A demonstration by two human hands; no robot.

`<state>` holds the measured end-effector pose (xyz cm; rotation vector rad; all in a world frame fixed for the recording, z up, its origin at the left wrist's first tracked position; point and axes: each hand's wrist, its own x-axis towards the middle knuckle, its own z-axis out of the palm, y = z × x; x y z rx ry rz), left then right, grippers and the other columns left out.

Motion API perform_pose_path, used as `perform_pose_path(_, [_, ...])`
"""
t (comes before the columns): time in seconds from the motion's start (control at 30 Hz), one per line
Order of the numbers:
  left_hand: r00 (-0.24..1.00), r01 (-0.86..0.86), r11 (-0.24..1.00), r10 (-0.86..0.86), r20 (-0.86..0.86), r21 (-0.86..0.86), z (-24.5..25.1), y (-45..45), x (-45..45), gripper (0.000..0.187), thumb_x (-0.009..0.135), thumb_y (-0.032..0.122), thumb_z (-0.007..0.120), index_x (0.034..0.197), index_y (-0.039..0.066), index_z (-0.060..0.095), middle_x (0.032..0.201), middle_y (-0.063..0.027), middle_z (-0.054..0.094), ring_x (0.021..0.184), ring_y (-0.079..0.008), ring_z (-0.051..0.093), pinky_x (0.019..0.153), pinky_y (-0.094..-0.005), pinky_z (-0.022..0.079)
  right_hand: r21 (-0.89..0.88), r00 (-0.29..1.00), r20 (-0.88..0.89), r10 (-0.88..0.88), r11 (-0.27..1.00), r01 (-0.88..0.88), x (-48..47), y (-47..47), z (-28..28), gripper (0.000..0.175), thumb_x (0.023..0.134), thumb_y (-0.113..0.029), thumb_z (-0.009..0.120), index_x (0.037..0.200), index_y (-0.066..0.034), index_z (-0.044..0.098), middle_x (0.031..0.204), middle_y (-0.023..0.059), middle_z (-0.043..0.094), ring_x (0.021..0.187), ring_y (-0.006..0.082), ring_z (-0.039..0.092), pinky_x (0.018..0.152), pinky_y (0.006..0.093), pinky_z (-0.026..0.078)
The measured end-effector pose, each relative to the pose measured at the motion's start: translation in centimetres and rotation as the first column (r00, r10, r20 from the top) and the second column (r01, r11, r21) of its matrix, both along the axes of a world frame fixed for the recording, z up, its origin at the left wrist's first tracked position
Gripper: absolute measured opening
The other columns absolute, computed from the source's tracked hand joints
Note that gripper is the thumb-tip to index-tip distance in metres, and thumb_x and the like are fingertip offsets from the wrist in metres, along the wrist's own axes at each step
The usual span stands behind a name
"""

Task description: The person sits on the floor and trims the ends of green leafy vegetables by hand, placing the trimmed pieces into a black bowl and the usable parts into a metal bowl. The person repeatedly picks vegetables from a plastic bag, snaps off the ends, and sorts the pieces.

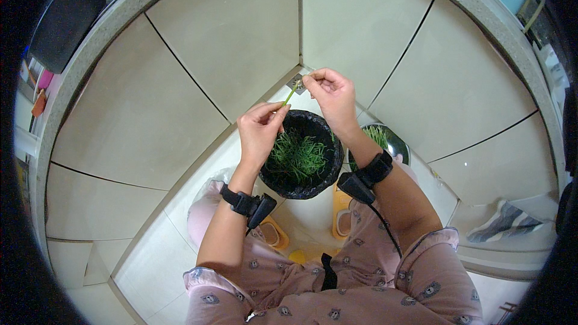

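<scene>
A thin green stalk (290, 93) with a pale tip stretches between my two hands. My left hand (262, 128) pinches its lower, greener end between thumb and fingers. At the pale upper end, the thumb and fingertips of my right hand (331, 95) close on the tip. Just below both hands stands a bin lined with a black plastic bag (334, 176). Loose green leafy trimmings (298, 155) lie inside it. Partly hidden behind my right forearm, a shiny metal bowl (398, 142) holds cut green stalks (375, 135).
Beige cabinet doors (194, 31) meet in a corner ahead, above a floor drain (295, 85). A speckled countertop (108, 31) curves overhead, with a black pan (67, 20) at left. A clear plastic bag (216, 178) lies by my left knee. Orange slippers (342, 212) rest on white floor tiles.
</scene>
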<state>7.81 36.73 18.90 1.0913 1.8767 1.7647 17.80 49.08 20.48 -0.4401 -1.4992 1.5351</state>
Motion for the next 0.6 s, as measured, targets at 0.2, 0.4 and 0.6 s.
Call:
perform_pose_path(0.2, [1.0, 0.008, 1.0, -0.007, 0.028, -0.012, -0.59, 0.12, -0.1, 0.013, 0.083, 0.008, 0.064, 0.088, -0.003, 0.068, 0.066, -0.0019, 0.061, 0.052, -0.0043, 0.049, 0.046, -0.0201, 0.038, -0.043, 0.998, -0.031, -0.048, 0.998, 0.046, 0.45, 0.35, 0.38, 0.009, 0.082, -0.004, 0.064, 0.083, 0.0043, 0.061, 0.075, 0.0014, 0.061, 0.067, 0.005, 0.056, 0.06, 0.0184, 0.045])
perform_pose_path(0.4, [0.995, 0.063, 0.997, -0.059, 0.084, -0.045, -0.79, -0.07, -0.36, 0.015, 0.088, 0.01, 0.059, 0.096, -0.002, 0.065, 0.076, -0.0015, 0.063, 0.054, -0.0029, 0.045, 0.047, -0.0181, 0.036, -0.019, 0.995, 0.097, 0.034, 0.999, -0.032, 0.67, 0.74, 0.4, 0.013, 0.078, -0.007, 0.07, 0.08, 0.0045, 0.064, 0.072, 0.0034, 0.063, 0.064, 0.0056, 0.056, 0.058, 0.0195, 0.046])
perform_pose_path(0.6, [0.994, 0.092, 0.995, -0.089, 0.069, -0.036, -0.69, -0.08, -0.44, 0.018, 0.092, 0.012, 0.054, 0.1, -0.002, 0.063, 0.077, 0.0011, 0.061, 0.056, -0.0019, 0.042, 0.048, -0.0175, 0.034, 0.056, 0.969, 0.222, 0.109, 0.991, -0.124, 0.71, 0.63, 0.31, 0.015, 0.071, -0.005, 0.077, 0.075, 0.0018, 0.064, 0.067, 0.0026, 0.061, 0.062, 0.005, 0.056, 0.056, 0.0184, 0.046])
